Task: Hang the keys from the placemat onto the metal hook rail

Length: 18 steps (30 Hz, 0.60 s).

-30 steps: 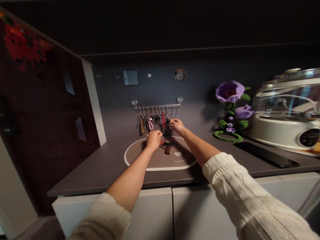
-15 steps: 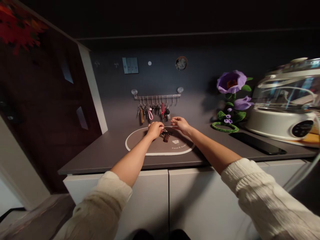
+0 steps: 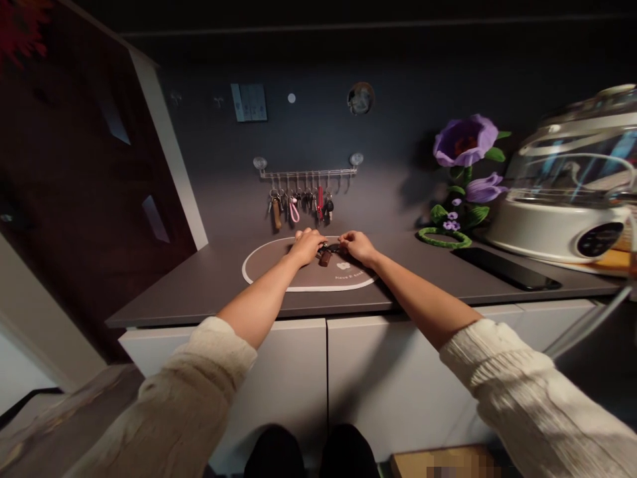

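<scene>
One brown fob (image 3: pixel 325 257) beside dark keys (image 3: pixel 333 248) on oval mat (image 3: pixel 269 265); long axis roughly near-to-far; just right of closer left hand (image 3: pixel 307 247), left of right hand (image 3: pixel 358 247); both hands' fingers curled, cannot tell if grasping

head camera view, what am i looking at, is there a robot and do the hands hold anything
No robot here: a camera worn on the head looks forward and down at a person's left hand and right hand, both bare. Both are right by some keys on an oval mat; whether either grips anything is unclear. The mat lies on a dark counter, with a phone and purple flowers to its right. More keys hang from a rack behind.
</scene>
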Each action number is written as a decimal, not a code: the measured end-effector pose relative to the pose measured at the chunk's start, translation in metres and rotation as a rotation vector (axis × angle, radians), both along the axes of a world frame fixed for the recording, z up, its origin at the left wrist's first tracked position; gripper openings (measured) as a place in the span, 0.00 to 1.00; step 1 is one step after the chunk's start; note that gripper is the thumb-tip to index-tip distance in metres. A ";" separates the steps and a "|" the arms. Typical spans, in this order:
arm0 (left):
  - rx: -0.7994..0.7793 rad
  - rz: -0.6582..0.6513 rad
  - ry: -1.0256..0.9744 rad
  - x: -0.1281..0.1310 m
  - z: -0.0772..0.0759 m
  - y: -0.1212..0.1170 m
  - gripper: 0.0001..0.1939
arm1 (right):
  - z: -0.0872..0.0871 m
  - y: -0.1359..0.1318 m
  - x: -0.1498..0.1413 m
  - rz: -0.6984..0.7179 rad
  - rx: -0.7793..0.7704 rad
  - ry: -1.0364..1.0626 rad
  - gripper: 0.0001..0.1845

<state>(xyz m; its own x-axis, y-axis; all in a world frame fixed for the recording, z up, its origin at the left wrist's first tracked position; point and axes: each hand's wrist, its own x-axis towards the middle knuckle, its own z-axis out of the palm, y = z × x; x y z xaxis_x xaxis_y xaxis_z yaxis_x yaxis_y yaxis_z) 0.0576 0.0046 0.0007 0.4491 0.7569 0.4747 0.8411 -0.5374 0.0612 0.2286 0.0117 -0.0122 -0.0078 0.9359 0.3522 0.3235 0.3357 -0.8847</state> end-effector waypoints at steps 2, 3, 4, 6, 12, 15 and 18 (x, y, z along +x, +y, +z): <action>0.003 0.001 0.033 0.001 0.000 -0.002 0.14 | -0.001 0.002 0.000 -0.015 0.011 -0.020 0.04; 0.006 -0.001 0.044 0.001 0.001 -0.002 0.14 | -0.001 0.002 0.000 -0.022 0.017 -0.032 0.03; 0.011 -0.003 0.052 0.002 0.001 -0.003 0.13 | -0.001 0.002 0.000 -0.031 0.024 -0.050 0.03; 0.022 -0.003 0.062 0.002 0.001 -0.004 0.12 | 0.000 0.001 -0.001 -0.052 0.037 -0.104 0.04; 0.054 0.010 0.067 0.000 0.001 -0.002 0.07 | 0.006 -0.005 -0.004 -0.104 0.088 -0.264 0.06; 0.059 0.006 0.047 -0.001 0.003 -0.002 0.05 | 0.009 -0.007 -0.004 -0.145 0.091 -0.325 0.06; 0.085 0.013 0.037 -0.001 0.006 -0.003 0.06 | 0.011 -0.010 -0.004 -0.162 0.084 -0.400 0.07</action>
<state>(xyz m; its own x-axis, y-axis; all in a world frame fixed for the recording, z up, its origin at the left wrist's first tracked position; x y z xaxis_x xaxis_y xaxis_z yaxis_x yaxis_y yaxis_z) 0.0562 0.0013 0.0066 0.4582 0.7205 0.5205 0.8487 -0.5286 -0.0154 0.2246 0.0022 -0.0013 -0.0150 0.9044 0.4264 0.6895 0.3182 -0.6506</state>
